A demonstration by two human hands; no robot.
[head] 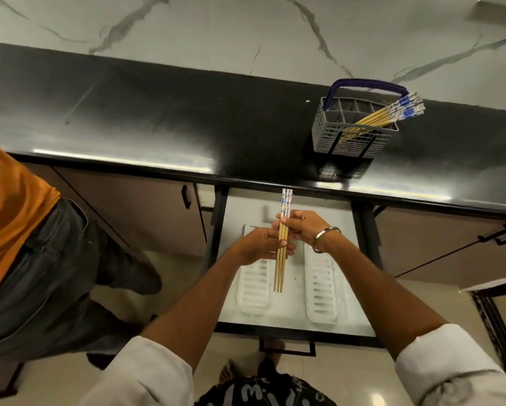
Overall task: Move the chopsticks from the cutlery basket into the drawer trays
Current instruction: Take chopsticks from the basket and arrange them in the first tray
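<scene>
Over the open drawer: both hands hold a bundle of wooden chopsticks with patterned tops (281, 244).
Left hand (260, 244): fingers pinching the shafts.
Right hand (303, 227): fingers curled round them.
Grey plastic cutlery basket (351, 136): more chopsticks inside, on the black counter (158, 127).
White slotted drawer trays (322, 282): beneath the bundle.

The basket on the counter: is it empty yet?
No. The cutlery basket holds a bundle of chopsticks leaning out over its rim.

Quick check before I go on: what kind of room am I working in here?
Most likely a home kitchen: a dark counter with a cutlery basket of chopsticks, and an open drawer holding white trays.
</scene>
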